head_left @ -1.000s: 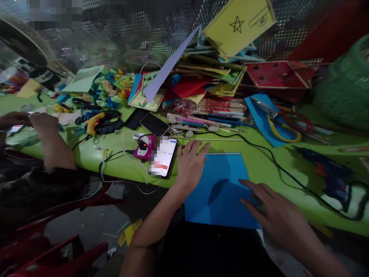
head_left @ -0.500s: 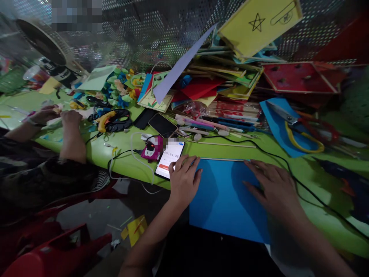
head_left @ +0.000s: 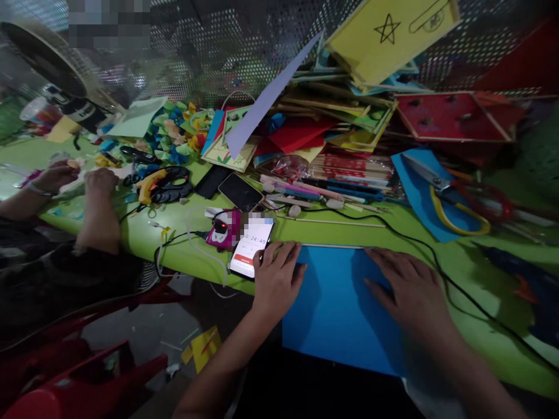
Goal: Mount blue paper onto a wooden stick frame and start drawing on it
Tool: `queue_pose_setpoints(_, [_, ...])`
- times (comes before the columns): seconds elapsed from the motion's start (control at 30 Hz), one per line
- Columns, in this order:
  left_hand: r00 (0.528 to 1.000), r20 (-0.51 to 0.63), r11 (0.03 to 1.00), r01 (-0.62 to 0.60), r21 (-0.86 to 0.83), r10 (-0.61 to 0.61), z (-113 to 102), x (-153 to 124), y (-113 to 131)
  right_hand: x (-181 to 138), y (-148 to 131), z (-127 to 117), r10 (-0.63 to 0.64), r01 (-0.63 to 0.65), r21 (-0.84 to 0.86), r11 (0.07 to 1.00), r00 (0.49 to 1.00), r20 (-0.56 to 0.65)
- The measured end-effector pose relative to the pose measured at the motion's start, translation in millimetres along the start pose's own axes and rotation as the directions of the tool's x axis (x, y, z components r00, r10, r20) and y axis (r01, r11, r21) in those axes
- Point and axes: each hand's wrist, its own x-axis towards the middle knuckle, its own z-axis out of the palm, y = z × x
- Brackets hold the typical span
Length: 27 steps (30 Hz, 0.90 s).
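A blue sheet of paper (head_left: 336, 308) lies before me, its lower part reaching over the table's front edge. Along its far edge runs a thin pale stick (head_left: 334, 246). My left hand (head_left: 277, 276) rests fingertips down at the stick's left end, thumb apart on the sheet, beside a lit phone (head_left: 251, 247) showing a timer. At the stick's right end, the outstretched fingers of my right hand (head_left: 410, 291) press down, the thumb held away from them over the blue sheet. Both hands are open, and their fingertips partly cover the stick's ends.
Scissors (head_left: 441, 189) lie on blue paper at the right, near a dark glue gun (head_left: 510, 285) and a black cord (head_left: 406, 235). Framed paper panels (head_left: 362, 110) are heaped behind. A purple socket block (head_left: 223, 230) sits left. Another person's hands (head_left: 100, 183) work farther left.
The view has shifted slightly, and the sheet, stick and hands appear a little lower and farther left. Both my hands keep their places at the stick's ends.
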Motion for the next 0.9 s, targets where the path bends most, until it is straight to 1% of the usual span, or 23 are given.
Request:
queue_pose_setpoints(0.1, [1.0, -0.005, 1.0, -0.001, -0.001, 0.001, 0.7, -0.3, -0.1, 0.9, -0.2, -1.4, -0.011, 0.011, -0.008, 1.0, 1.0, -0.02])
queue_pose_setpoints(0.27, [0.993, -0.12, 0.997, -0.02, -0.071, 0.011, 0.9, -7.4, 0.4, -1.7, 4.9, 0.7, -0.051, 0.052, 0.023, 0.998, 0.998, -0.044])
queue_pose_setpoints(0.33, [0.99, -0.137, 0.993, -0.027, -0.118, 0.01, -0.5, -12.2, 1.8, -2.8, 5.3, 1.3, -0.054, 0.056, 0.039, 0.998, 0.997, -0.06])
queue_pose_setpoints(0.43, [0.995, -0.095, 0.984, -0.029, -0.178, 0.013, -3.3, -18.2, 5.6, -0.8, -1.1, -0.1, -0.055, 0.057, 0.056, 0.997, 0.998, -0.043])
queue_pose_setpoints(0.53, [0.999, -0.046, 0.97, -0.033, -0.243, 0.022, -3.9, -20.5, 9.4, 6.9, -14.2, -2.3, -0.087, 0.088, 0.073, 0.993, 0.996, -0.009])
queue_pose_setpoints(0.63, [0.998, -0.05, 0.958, -0.043, -0.285, 0.03, -0.4, -20.2, 10.9, 17.5, -26.2, -2.4, -0.131, 0.13, 0.079, 0.988, 0.991, 0.005])
queue_pose_setpoints(0.73, [0.996, -0.091, 0.949, -0.041, -0.313, 0.013, 3.6, -20.1, 9.6, 25.3, -31.8, -0.2, -0.143, 0.142, 0.063, 0.988, 0.989, 0.02])
queue_pose_setpoints(0.8, [0.992, -0.124, 0.932, -0.033, -0.361, -0.013, 3.3, -21.0, 7.8, 27.6, -32.6, 1.3, -0.142, 0.141, 0.05, 0.989, 0.989, 0.026])
queue_pose_setpoints(0.9, [0.98, -0.179, 0.858, -0.017, -0.513, -0.088, -4.3, -23.7, 5.5, 27.5, -31.9, 2.6, -0.139, 0.138, 0.048, 0.989, 0.99, 0.033])
